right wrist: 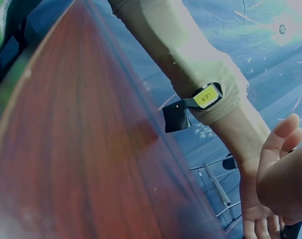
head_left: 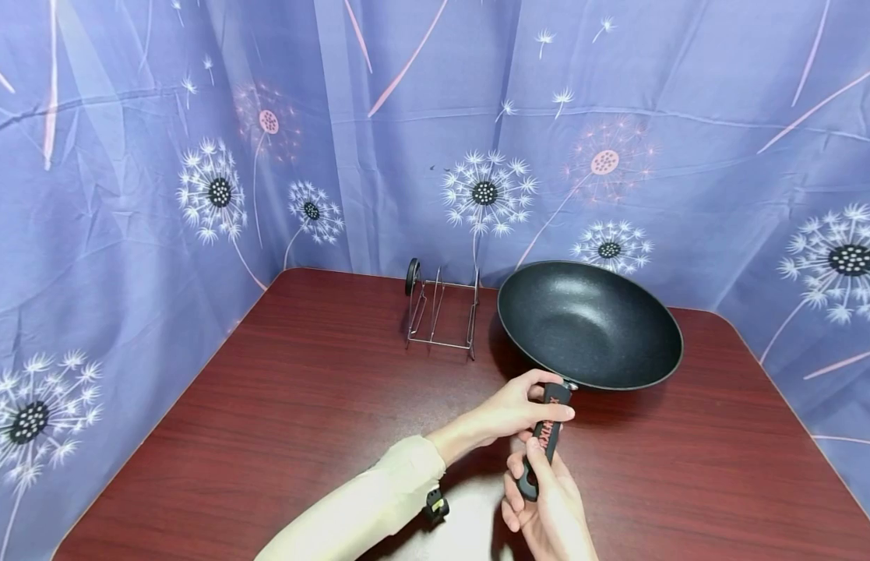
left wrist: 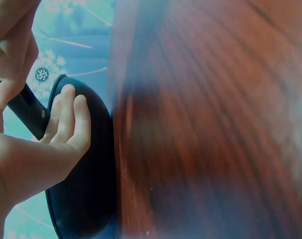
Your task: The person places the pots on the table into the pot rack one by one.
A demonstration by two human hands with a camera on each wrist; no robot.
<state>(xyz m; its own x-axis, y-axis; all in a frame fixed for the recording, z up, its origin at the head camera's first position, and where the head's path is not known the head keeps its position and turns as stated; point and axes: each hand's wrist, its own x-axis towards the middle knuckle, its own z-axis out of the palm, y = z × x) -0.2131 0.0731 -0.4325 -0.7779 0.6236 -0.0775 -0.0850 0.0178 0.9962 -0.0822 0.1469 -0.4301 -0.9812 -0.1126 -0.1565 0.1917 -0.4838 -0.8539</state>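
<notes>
A black wok (head_left: 582,327) with a deep, dark bowl stands at the right back of the table, its handle (head_left: 548,425) pointing towards me. My left hand (head_left: 515,407) holds the handle close to the bowl, thumb over the top and index finger by the metal joint. In the left wrist view, its other fingers (left wrist: 66,119) stretch along the underside, in front of the wok's outer wall. Lower down, my right hand (head_left: 550,502) grips the handle's end, thumb on top and fingers curled beneath. Reddish lettering shows on the handle between the hands.
Left of the wok, a wire rack (head_left: 440,341) with a black round piece at one corner stands near the table's back edge. A blue dandelion-print curtain (head_left: 406,156) hangs behind the dark red wooden table (head_left: 280,405). My left wrist carries a black camera mount (right wrist: 178,118).
</notes>
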